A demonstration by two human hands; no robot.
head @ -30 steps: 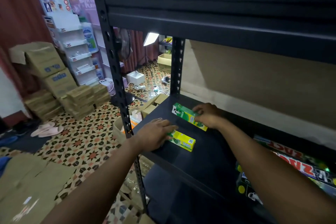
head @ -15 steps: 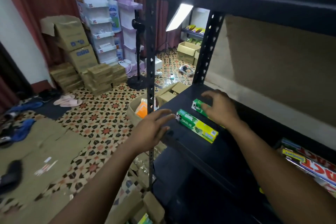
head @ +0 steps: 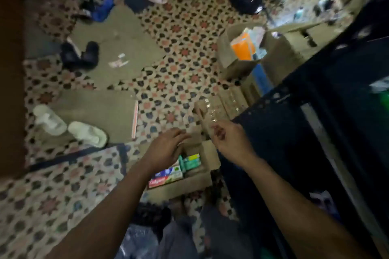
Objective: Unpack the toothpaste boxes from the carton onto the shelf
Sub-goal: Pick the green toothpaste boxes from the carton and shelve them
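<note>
I'm on the fetching step. Both my hands are empty above the open carton (head: 189, 187) on the tiled floor (head: 168, 94), and the black shelf (head: 284, 132) stands at my three o'clock. My left hand (head: 166, 149) hovers over the carton with straight fingers lying loosely together. My right hand (head: 229, 139), at its two o'clock, has lightly curled fingers that pinch nothing I can make out through the blur. The toothpaste boxes (head: 191, 163) lie flat inside, green ones at twelve o'clock and a red Colgate box (head: 166, 178) at six. I reckon the next move is to reach down, close my fingers round a box or two, then lift them toward the shelf.
</note>
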